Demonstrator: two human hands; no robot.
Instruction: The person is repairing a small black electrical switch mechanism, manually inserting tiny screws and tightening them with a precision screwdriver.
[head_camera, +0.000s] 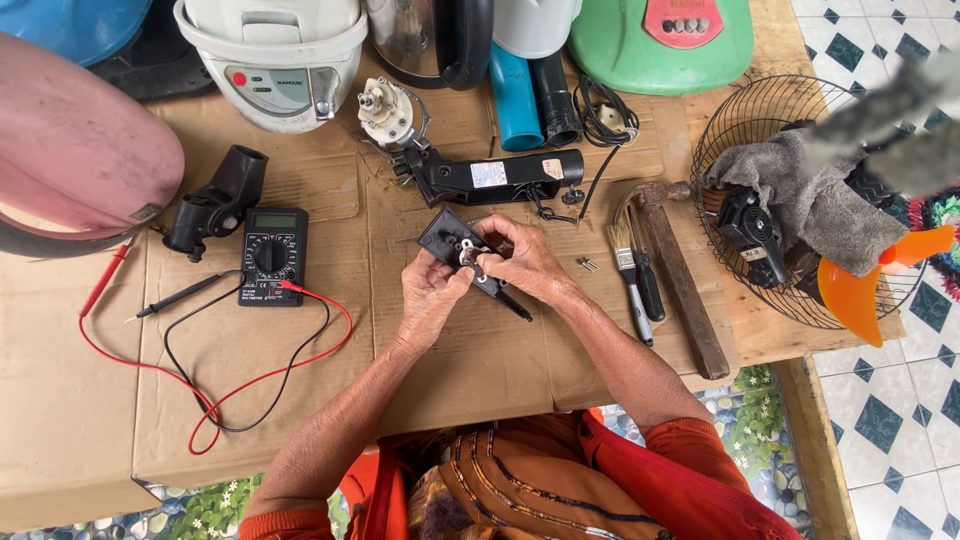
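Observation:
My left hand (432, 296) and my right hand (520, 258) meet over the cardboard-covered table. Together they hold a small black plastic plate (444, 236) with a metal fitting at its middle, where my fingertips pinch. A thin dark tool (512, 304) pokes out below my right hand. Just beyond lies a black fan neck housing (490, 176) with a white motor part (386, 112) at its left end.
A black multimeter (272, 254) with red and black leads lies left. A brush (628, 266), a screwdriver and a hammer (680, 276) lie right, near small screws (587, 264). A wire fan guard (800, 200) holds a grey rag and orange blade. Appliances crowd the far edge.

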